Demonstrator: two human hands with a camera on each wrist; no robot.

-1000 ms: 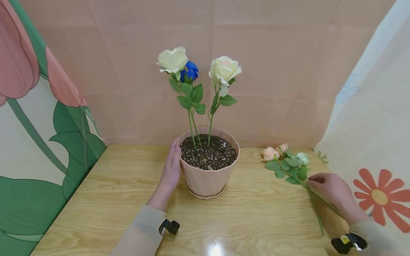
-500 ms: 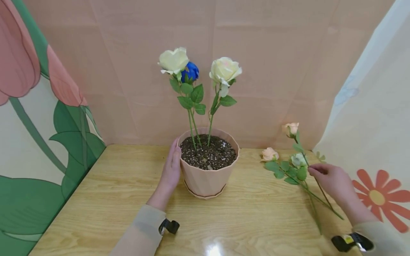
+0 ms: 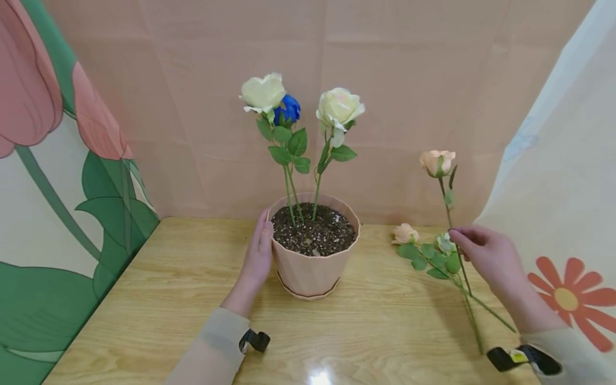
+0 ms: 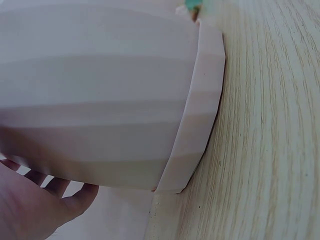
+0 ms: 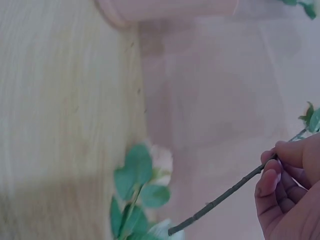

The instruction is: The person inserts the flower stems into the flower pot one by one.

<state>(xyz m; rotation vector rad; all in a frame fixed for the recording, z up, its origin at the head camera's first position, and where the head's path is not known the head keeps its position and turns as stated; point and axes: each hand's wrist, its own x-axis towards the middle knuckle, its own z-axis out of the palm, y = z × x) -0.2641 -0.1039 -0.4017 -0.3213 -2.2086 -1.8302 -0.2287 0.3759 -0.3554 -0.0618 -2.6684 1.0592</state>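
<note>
My left hand [image 3: 256,251] lies with fairly straight fingers against the left side of the pink pot [image 3: 313,272]; in the left wrist view the fingers [image 4: 75,200] touch the wall of the pot [image 4: 95,100]. My right hand [image 3: 491,256] pinches the stem of a peach rose [image 3: 438,163] between thumb and fingertips, flower up. In the right wrist view the hand [image 5: 295,185] holds that dark stem [image 5: 220,197], whose lower end is free. Below it, another peach rose [image 3: 405,233] and a pale whitish-green rose [image 3: 445,243] lie on the table with stems crossed.
Dark soil [image 3: 313,235] fills the pot, with two cream roses [image 3: 339,108] and a blue flower [image 3: 287,109] standing in it. The pot stands on a saucer [image 3: 310,295] on the wooden table [image 3: 375,331]. A pinkish backdrop [image 3: 399,107] hangs behind.
My right hand has lifted one peach rose off the others and moved up and left, the rose tilting upright. The left hand has stayed on the pot.
</note>
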